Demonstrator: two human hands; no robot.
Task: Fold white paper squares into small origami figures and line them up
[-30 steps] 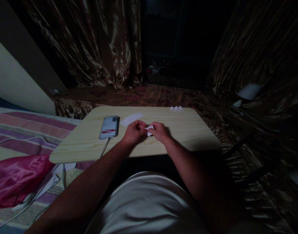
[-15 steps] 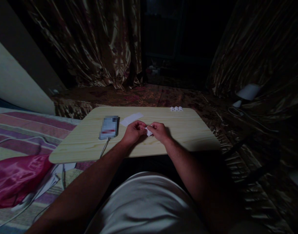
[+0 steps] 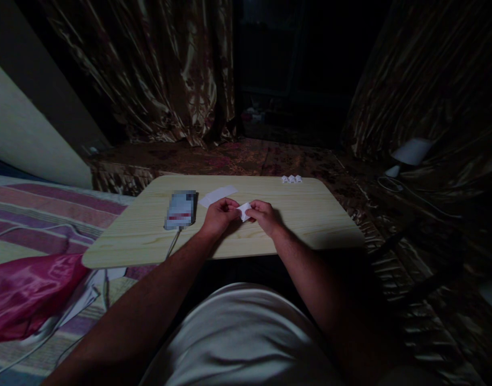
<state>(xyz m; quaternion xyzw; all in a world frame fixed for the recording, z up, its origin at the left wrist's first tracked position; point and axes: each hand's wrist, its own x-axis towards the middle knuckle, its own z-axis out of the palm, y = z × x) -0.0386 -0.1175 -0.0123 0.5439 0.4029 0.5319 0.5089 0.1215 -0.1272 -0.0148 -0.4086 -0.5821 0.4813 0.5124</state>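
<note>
My left hand [image 3: 217, 217] and my right hand [image 3: 263, 216] meet over the middle of a light wooden lap table [image 3: 310, 220]. Between their pinched fingertips is a small folded piece of white paper [image 3: 243, 210], held just above the tabletop. Both hands have their fingers curled closed on it. A flat white paper strip [image 3: 217, 196] lies on the table just beyond my left hand. Three tiny white folded paper pieces [image 3: 291, 179] sit in a row at the table's far edge.
A phone [image 3: 180, 209] with a cable plugged in lies on the table left of my hands. A striped bedsheet [image 3: 36, 214] and a pink satin cloth [image 3: 24, 292] are at the left. Dark shiny curtains [image 3: 149, 69] hang behind; a white object [image 3: 410, 151] rests at the right.
The folded paper has been turned and lifted slightly between my fingertips, showing more of its white face. My hands have stayed in the same spot.
</note>
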